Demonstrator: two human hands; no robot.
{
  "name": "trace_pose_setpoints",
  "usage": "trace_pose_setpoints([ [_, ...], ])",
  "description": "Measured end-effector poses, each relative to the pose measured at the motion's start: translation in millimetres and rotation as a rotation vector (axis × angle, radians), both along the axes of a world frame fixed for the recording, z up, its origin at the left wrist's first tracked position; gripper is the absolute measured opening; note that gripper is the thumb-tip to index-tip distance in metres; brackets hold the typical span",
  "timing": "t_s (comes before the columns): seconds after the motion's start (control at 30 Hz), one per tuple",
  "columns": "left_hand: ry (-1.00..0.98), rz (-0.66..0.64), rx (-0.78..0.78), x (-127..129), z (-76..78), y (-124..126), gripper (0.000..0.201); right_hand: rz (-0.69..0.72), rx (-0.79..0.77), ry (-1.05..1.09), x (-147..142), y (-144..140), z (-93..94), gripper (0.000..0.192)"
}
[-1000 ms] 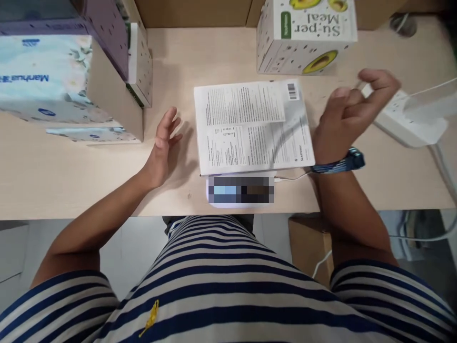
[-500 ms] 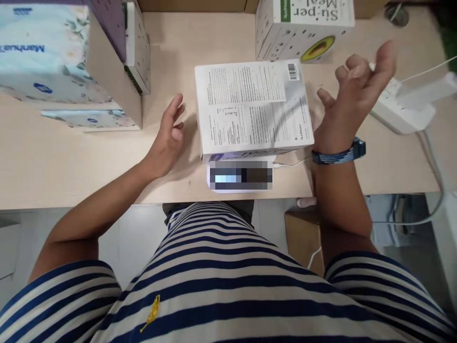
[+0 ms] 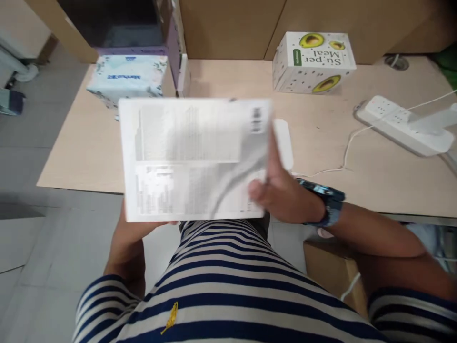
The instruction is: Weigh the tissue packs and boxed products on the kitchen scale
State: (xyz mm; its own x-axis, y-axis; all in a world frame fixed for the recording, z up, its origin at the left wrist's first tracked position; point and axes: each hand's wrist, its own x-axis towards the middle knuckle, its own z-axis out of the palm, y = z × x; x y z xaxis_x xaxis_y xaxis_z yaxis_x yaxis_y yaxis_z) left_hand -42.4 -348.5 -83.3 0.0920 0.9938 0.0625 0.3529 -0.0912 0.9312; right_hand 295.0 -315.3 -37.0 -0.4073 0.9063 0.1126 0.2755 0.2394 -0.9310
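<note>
Desk (image 3: 221, 76) of pale wood grain runs across in front of me, with brown cardboard panels behind it and grey tiled floor to my left. On the desk stand a floral tissue box (image 3: 126, 78) at the far left, an avocado-printed carton (image 3: 314, 62) at the far right, and a white power strip (image 3: 403, 125) with its cord trailing toward me. A white scale (image 3: 284, 143) peeks out just behind my right hand (image 3: 282, 195).

I hold a flat white printed box (image 3: 194, 159) above the desk's near edge, its broad printed face up toward me, long axis left to right, barcode corner at the far right. My right hand is clamped on its right edge. My left hand (image 3: 143, 224) is mostly hidden underneath the left end, probably gripping from below, though I cannot tell for sure.
</note>
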Motion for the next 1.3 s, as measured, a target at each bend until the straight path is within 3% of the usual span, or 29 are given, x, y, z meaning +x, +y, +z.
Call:
trace_pose_setpoints([
  [0.07, 0.081, 0.106, 0.046, -37, -5.6, -16, 0.050, 0.239, 0.015, 0.011, -31, 10, -13.7, 0.141],
  [0.13, 0.167, 0.172, 0.064, -64, -11.7, -22, 0.056, 0.402, 0.035, -0.019, -61, 29, -31.2, 0.158],
  [0.2, 0.228, 0.221, 0.029, -81, -18.1, -19, 0.070, 0.479, 0.053, -0.094, -88, 51, -46.7, 0.166],
  [0.27, 0.263, 0.261, -0.014, -93, -23.9, -12, 0.085, 0.520, 0.076, -0.224, -109, 66, -56.0, 0.162],
  [0.33, 0.333, 0.259, -0.018, -102, -28.6, -4, 0.096, 0.505, 0.150, -0.370, -125, 72, -58.6, 0.140],
  [0.47, 0.564, 0.245, 0.087, -116, -35.8, 16, 0.106, 0.348, 0.472, -0.587, -142, 64, -54.2, 0.101],
  [0.67, 0.729, 0.215, 0.145, -121, -48.1, 36, 0.077, 0.335, 0.702, -0.690, -145, 74, -54.5, 0.094],
  [0.9, 0.660, 0.386, 0.155, -115, -47.3, 37, 0.060, 0.275, 0.632, -0.696, -151, 71, -54.9, 0.099],
  [1.0, 0.508, 0.447, 0.194, -111, -47.4, 32, 0.088, 0.236, 0.591, -0.597, -126, 68, -52.7, 0.091],
  [1.07, 0.358, 0.558, 0.304, -100, -44.9, 26, 0.104, 0.109, 0.589, -0.529, -92, 75, -55.3, 0.081],
  [1.2, 0.087, 0.811, 0.788, -40, -25.1, 7, 0.076, -0.383, 0.588, -0.332, 12, 118, -71.2, 0.068],
  [1.23, 0.025, 0.787, 0.891, -16, -17.0, 4, 0.067, -0.532, 0.551, -0.265, 43, 132, -75.8, 0.069],
  [1.3, -0.024, 0.529, 0.923, 44, 1.9, 9, 0.055, -0.870, 0.461, -0.141, 104, 156, -83.5, 0.078],
])
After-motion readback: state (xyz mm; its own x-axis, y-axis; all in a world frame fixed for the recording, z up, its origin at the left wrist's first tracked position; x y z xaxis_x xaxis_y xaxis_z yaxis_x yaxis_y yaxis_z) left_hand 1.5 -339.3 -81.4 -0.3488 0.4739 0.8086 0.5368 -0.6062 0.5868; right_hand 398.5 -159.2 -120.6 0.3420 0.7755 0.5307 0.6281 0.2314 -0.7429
